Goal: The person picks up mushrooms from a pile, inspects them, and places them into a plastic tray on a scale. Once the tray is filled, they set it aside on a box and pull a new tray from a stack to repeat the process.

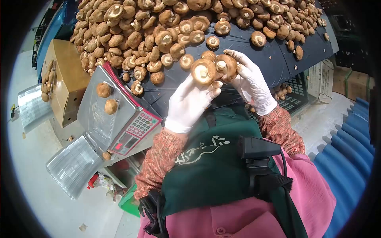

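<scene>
White gloves cover both hands, which are raised close together in front of the dark table. My left hand (187, 102) is closed around a brown shiitake mushroom (203, 72), its pale underside and stem turned up. Right beside it, my right hand (253, 82) grips another shiitake mushroom (227, 68) by its edge, stem facing me; the two caps overlap in this view. Just behind them, another mushroom cap (208, 55) shows in part. On the weighing scale (133, 129) to the left, two mushrooms (104, 90) lie apart on the metal plate.
A large heap of shiitake mushrooms (135, 39) covers the back of the dark-covered table (254, 59). Left of the scale stands a cardboard box (73, 85), with stacked clear plastic trays (75, 164) nearby. A dark crate (293, 95) sits under the table's right side.
</scene>
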`<state>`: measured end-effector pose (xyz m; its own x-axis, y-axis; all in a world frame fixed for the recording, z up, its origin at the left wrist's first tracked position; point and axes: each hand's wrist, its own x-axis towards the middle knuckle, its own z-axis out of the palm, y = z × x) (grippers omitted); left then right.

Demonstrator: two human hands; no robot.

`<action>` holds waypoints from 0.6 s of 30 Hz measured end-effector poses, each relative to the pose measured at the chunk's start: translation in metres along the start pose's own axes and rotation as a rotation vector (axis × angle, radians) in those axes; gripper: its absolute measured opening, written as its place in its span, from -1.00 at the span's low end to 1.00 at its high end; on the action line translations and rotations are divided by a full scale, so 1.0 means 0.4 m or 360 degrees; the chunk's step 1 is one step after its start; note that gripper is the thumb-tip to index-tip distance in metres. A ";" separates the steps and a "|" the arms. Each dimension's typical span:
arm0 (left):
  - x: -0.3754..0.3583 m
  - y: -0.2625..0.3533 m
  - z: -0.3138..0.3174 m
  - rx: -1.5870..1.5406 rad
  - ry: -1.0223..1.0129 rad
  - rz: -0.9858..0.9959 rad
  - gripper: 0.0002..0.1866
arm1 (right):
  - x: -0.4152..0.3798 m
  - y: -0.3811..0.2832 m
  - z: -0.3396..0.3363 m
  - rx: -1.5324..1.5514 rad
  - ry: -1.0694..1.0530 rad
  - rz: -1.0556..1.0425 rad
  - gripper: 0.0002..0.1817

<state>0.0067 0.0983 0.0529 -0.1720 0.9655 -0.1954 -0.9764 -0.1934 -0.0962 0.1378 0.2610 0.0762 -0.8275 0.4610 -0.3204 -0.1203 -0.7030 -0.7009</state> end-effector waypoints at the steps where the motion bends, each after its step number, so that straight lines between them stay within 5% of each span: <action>1: -0.004 0.000 0.001 -0.0021 0.0009 0.0008 -0.53 | -0.007 0.005 -0.003 -0.0023 0.0009 0.0017 -0.31; 9: -0.026 0.012 -0.008 0.0052 0.0114 0.0081 -0.53 | -0.029 -0.014 0.049 -0.1584 0.0172 -0.0830 -0.30; 14: -0.046 0.028 -0.023 0.0236 0.0075 0.0108 -0.52 | -0.067 -0.053 0.039 -0.1926 0.0177 -0.0751 -0.45; 16: -0.058 0.027 -0.016 0.0375 0.0194 0.0158 -0.47 | -0.098 -0.106 -0.027 -0.2610 0.0175 -0.0961 -0.47; 18: -0.065 0.023 0.001 0.0529 0.0287 0.0227 -0.35 | -0.151 -0.146 -0.141 -0.3106 0.0209 -0.0628 -0.51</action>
<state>0.0021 0.0714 0.0576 -0.3120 0.8812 -0.3551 -0.9385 -0.2278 0.2593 0.2257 0.3047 0.1006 -0.8611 0.5079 0.0252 0.4736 0.8190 -0.3238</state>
